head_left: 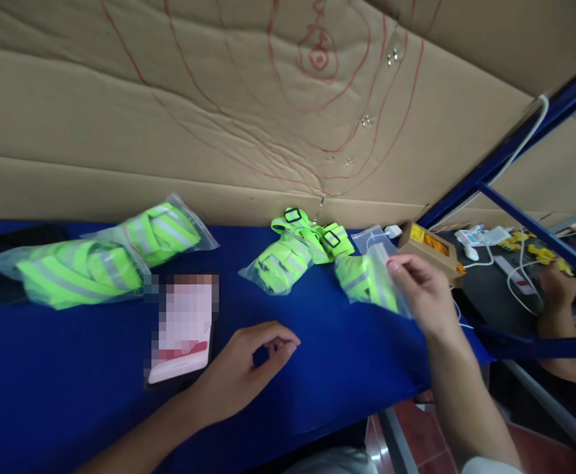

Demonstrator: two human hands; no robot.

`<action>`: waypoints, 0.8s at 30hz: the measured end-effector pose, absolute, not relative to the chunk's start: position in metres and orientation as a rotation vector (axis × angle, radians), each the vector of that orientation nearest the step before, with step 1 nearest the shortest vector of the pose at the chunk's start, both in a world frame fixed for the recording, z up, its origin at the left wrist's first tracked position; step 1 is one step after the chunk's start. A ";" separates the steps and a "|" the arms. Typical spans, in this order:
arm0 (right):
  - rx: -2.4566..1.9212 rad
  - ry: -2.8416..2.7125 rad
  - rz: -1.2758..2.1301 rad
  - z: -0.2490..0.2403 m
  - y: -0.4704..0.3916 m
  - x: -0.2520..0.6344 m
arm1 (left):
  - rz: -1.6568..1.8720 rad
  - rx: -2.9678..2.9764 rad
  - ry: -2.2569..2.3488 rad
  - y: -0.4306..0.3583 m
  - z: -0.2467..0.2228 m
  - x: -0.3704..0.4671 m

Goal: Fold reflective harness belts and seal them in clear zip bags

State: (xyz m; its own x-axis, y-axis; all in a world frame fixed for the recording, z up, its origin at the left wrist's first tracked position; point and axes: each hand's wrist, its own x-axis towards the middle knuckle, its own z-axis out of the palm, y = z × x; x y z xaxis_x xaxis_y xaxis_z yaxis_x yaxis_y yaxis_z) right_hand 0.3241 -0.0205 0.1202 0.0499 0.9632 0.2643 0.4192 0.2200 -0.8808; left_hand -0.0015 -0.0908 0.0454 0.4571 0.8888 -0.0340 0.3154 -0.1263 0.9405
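My right hand [418, 283] pinches the top edge of a clear plastic bag [369, 280] with a folded neon-green reflective strap inside, at the right of the blue table. My left hand [262, 355] is over the middle of the table, thumb and fingertips curled together, with nothing between them. Beyond it lies another green strap [288, 260], partly in a clear bag, its loose end with black buckles outside. Two more bagged green straps [83, 273] overlap at the left. A phone [183, 329] with a lit screen lies beside my left forearm.
Behind the table stands a cardboard panel [218, 118] with red drawn lines. A small cardboard box [428, 250] and white cables are at the right. Past a blue metal frame [539, 230], another person's hand [557, 286] is near yellow items. Something black lies at the far left.
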 end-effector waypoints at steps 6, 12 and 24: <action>-1.000 -2.234 0.751 0.079 -0.065 0.242 | 0.661 1.502 1.008 -0.090 0.050 -0.002; -0.747 -2.361 0.585 0.076 -0.053 0.229 | 0.738 1.473 1.050 -0.087 0.045 -0.002; -1.631 -2.235 0.267 0.047 0.096 0.304 | 0.699 1.709 1.057 -0.091 0.049 -0.001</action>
State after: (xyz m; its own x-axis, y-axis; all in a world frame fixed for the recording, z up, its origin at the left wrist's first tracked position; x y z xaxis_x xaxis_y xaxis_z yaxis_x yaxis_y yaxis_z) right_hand 0.3044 0.0958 0.0470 -0.2686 0.9471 0.1755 0.8790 0.3156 -0.3574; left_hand -0.0007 -0.0909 0.0490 0.4579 0.8888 -0.0186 0.3310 -0.1510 0.9314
